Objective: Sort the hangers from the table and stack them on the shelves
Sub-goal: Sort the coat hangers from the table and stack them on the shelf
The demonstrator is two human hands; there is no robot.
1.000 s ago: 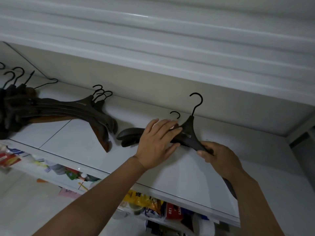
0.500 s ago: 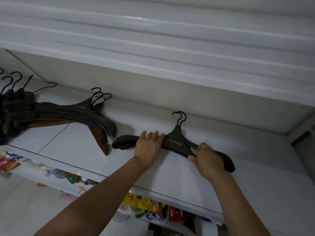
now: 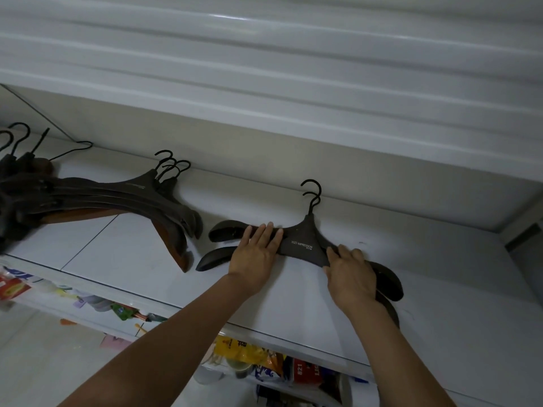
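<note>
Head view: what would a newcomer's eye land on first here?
The left hand and right hand rest on a pair of dark hangers stacked in the middle of the white shelf, their left ends fanned apart. Further left lies a bigger pile of dark and brown hangers.

Both arms reach forward, left hand [image 3: 255, 255] flat with straight fingers, right hand [image 3: 351, 276] palm down with fingers bent.

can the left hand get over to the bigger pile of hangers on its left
Probably yes. The left hand lies flat on the pair of hangers, gripping nothing, and only bare shelf separates it from the pile.
</note>
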